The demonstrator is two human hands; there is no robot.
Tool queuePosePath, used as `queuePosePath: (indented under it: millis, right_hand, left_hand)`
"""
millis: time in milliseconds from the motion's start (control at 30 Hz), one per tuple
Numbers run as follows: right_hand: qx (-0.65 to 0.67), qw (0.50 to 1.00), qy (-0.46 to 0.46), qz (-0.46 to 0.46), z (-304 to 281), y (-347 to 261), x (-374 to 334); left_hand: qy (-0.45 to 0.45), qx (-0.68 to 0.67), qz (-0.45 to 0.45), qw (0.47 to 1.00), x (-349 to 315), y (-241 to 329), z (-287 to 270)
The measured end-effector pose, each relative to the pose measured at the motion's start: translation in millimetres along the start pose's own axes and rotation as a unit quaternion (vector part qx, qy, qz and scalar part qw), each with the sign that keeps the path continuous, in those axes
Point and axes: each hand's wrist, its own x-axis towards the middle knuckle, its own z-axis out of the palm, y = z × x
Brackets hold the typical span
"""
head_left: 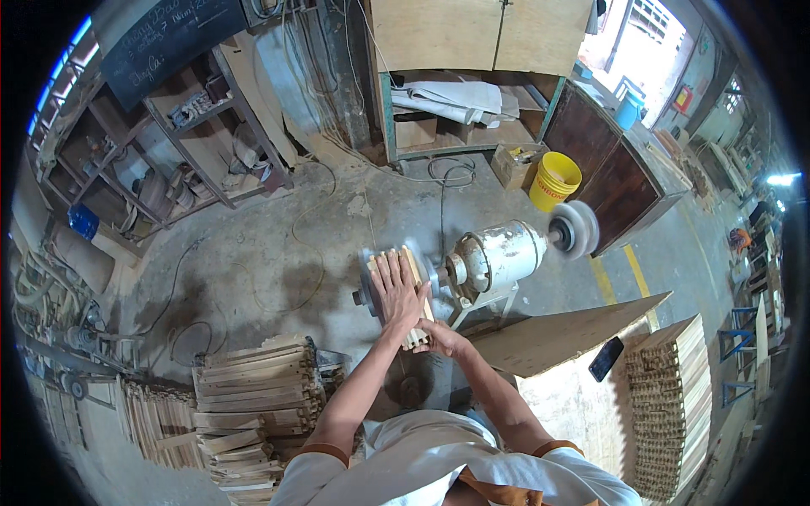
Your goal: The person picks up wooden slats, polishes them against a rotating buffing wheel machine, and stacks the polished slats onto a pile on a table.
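Note:
A bundle of pale wooden strips (pixel 411 263) is pressed against the spinning wheel (pixel 368 287) at the left end of a white bench motor (pixel 498 255). My left hand (pixel 395 290) lies flat on top of the bundle with fingers spread. My right hand (pixel 438 336) grips the near end of the bundle from below. A second, grey-white wheel (pixel 575 228) spins at the motor's right end.
Stacks of cut wooden pieces stand at my left (pixel 253 396) and on a plywood table at my right (pixel 675 396), beside a dark phone (pixel 605 358). A yellow bucket (pixel 553 180), a cardboard box (pixel 515 164), shelves (pixel 194 135) and floor cables lie beyond.

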Motion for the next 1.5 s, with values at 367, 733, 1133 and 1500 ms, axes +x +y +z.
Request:
queuePosePath:
  millis: [367, 733, 1133, 1500]
  right_hand:
    - [0.040, 0.998, 0.040, -0.002, 0.9, 54.9, -35.3]
    - [0.029, 0.999, 0.017, -0.019, 2.6, 14.8, -4.0]
    - [0.063, 0.997, -0.038, 0.018, -3.5, 22.5, -13.1]
    - [0.256, 0.933, -0.250, 0.034, -16.3, 36.8, 21.2]
  left_hand:
    - [-0.017, 0.008, 0.013, 1.000, -48.5, 20.2, -11.7]
    - [-0.020, -0.006, -0.012, 1.000, -10.4, 2.6, -0.7]
    - [-0.017, 0.004, 0.005, 1.000, -15.7, 12.2, -10.8]
    - [-0.055, 0.036, 0.012, 0.998, 6.3, 17.5, -11.0]
